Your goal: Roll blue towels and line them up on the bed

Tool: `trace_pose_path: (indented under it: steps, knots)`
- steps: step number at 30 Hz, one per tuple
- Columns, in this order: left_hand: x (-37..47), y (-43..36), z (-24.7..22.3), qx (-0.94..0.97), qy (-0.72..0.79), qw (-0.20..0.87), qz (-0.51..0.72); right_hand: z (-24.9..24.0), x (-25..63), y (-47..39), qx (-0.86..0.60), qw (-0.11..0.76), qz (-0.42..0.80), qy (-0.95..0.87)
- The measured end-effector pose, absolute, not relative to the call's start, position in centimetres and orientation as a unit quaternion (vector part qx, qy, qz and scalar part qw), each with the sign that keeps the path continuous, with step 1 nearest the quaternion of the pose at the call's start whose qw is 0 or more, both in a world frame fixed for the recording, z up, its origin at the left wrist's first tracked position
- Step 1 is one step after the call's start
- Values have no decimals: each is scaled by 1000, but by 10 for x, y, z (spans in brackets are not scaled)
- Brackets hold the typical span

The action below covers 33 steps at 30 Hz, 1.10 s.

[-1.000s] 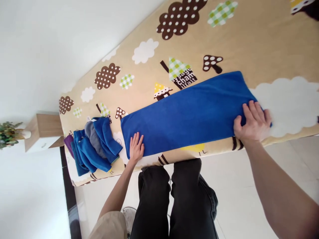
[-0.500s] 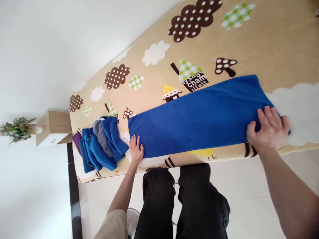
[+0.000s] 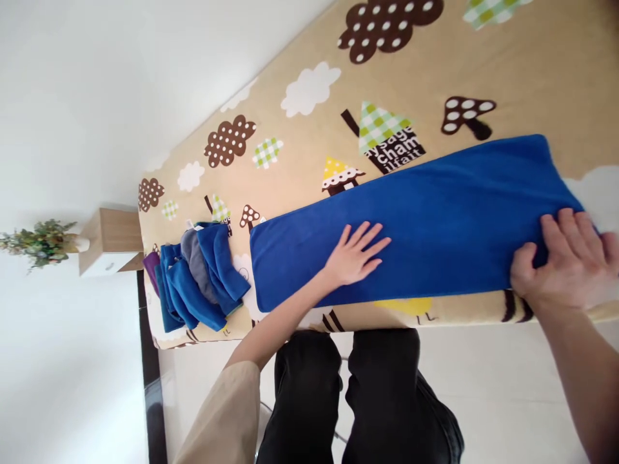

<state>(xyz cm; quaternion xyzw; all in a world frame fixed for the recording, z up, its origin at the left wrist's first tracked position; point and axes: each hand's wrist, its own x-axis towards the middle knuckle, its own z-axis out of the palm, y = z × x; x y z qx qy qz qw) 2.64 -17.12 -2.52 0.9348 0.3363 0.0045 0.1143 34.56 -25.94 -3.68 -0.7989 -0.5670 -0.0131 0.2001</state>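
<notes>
A long blue cloth (image 3: pixel 449 212) lies flat along the front edge of the bed, its right part slightly rippled. My left hand (image 3: pixel 356 256) rests on it left of its middle, fingers spread and holding nothing. On the cloth's right end lies my right hand (image 3: pixel 570 258), palm down with the fingers slightly apart and the thumb out to the left. Left of the long cloth, a row of folded cloths (image 3: pixel 196 277) in blue, grey and purple overlaps on the bed.
The bed cover (image 3: pixel 300 167) is beige with clouds, mushrooms and houses. At the far left stand a wooden cabinet (image 3: pixel 118 231) and a plant (image 3: pixel 43 243). My black-trousered knees (image 3: pixel 384 386) are against the bed's front side.
My left hand has moved right from the cloth's left end towards its middle, with its fingers spread wider. My right hand stays at the right end. The view has shifted slightly.
</notes>
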Motion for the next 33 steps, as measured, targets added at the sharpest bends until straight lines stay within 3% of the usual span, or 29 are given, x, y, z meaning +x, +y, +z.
trace_pose_path:
  steps: [8,14,19,22,27,33]
  knots:
    - [-158,-120,-33,834,546,82,-6,-47,353,-260,-801,189,-7,-568]
    - [-225,-93,-41,776,625,78,27,-53,355,-261,-793,209,-10,-572]
    - [-206,-105,-31,755,650,73,50,-56,356,-262,-790,212,-14,-575]
    - [-166,-160,-24,749,655,48,88,-62,359,-262,-794,192,-22,-577]
    - [-122,-246,-35,794,590,100,111,-77,369,-260,-798,176,-43,-575]
    - [-127,-246,-51,778,595,109,167,-76,368,-263,-790,149,-43,-593]
